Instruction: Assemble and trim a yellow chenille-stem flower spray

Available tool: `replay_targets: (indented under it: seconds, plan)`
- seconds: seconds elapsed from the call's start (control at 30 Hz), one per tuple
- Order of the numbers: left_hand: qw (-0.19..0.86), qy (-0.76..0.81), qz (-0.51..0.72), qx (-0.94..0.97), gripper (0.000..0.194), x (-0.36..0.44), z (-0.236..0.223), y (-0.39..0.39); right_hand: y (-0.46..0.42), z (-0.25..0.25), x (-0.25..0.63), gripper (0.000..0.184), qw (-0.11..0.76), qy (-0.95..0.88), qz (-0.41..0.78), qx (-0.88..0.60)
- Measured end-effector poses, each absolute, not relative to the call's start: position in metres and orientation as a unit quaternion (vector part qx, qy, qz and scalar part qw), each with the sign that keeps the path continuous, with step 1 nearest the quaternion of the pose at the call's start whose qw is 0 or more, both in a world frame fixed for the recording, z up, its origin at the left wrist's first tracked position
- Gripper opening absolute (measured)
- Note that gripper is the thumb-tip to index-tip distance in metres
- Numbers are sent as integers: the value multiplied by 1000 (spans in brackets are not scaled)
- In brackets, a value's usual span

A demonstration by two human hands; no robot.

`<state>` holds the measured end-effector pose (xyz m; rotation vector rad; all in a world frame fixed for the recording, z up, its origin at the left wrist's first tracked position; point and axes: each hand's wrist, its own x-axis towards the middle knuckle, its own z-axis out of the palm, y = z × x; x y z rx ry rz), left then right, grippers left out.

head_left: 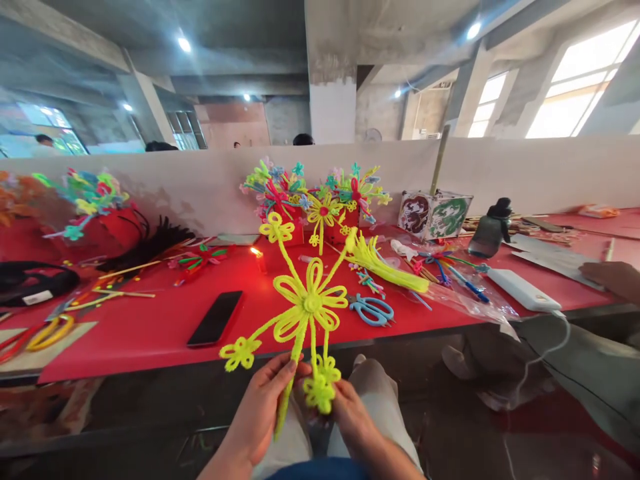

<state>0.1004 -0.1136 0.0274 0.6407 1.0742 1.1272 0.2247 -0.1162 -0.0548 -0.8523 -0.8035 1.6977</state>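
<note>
A yellow pipe-cleaner flower (312, 304) is held upright in front of me, just past the table's front edge. Its big looped bloom has thin stems branching out to several small blossoms. My left hand (261, 403) pinches the thick main stem below the bloom. At the lower right, my right hand (354, 413) has its fingers closed on the small blossoms (320, 387) that hang beside the stem; its fingertips are partly hidden behind them. Behind the flower, a bundle of yellow pipe cleaners (387, 263) lies on the red table (165, 327).
Blue scissors (373, 310), a black phone (216, 319) and a lit candle (259, 259) are on the table. Finished pipe-cleaner bouquets (280, 190) stand against the white partition (200, 190). A white power bank (523, 290) trails a cable. At far right is another person's hand (613, 277).
</note>
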Motion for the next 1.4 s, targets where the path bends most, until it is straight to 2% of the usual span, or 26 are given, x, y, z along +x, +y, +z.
replay_targets:
  seconds: [0.1, 0.2, 0.27, 0.43, 0.57, 0.67, 0.8, 0.93, 1.03, 1.2, 1.4]
  plan:
    - [674, 460, 515, 263, 20, 102, 31, -111, -121, -52, 208, 60, 481, -434, 710, -274]
    - [669, 460, 525, 255, 19, 102, 33, -110, -123, -44, 200, 61, 483, -474, 694, -245]
    - [676, 455, 519, 258, 19, 103, 34, -110, -123, -37, 198, 54, 486, -497, 669, -261]
    - [681, 441, 509, 289, 21, 103, 35, -111, -122, -21, 201, 18, 491, -552, 589, -329]
    - [660, 419, 545, 303, 36, 94, 31, -108, -120, -15, 209, 10, 488, -550, 566, -373]
    - [627, 404, 596, 299, 37, 82, 32, -104, -119, -12, 218, 6, 479, -559, 531, -421]
    - [587, 410, 630, 301, 29, 71, 43, -103, -117, -13, 226, 11, 486, -582, 474, -448]
    - [592, 430, 602, 319, 34, 71, 49, -106, -117, -12, 227, 11, 478, -582, 484, -446]
    - [594, 441, 580, 342, 28, 75, 49, -105, -118, -12, 226, 8, 474, -580, 493, -443]
    - [576, 399, 652, 291, 26, 75, 59, -102, -119, -16, 224, 5, 455, -585, 485, -464]
    - [552, 349, 714, 252, 25, 62, 77, -92, -123, -24, 225, 10, 413, -605, 495, -468]
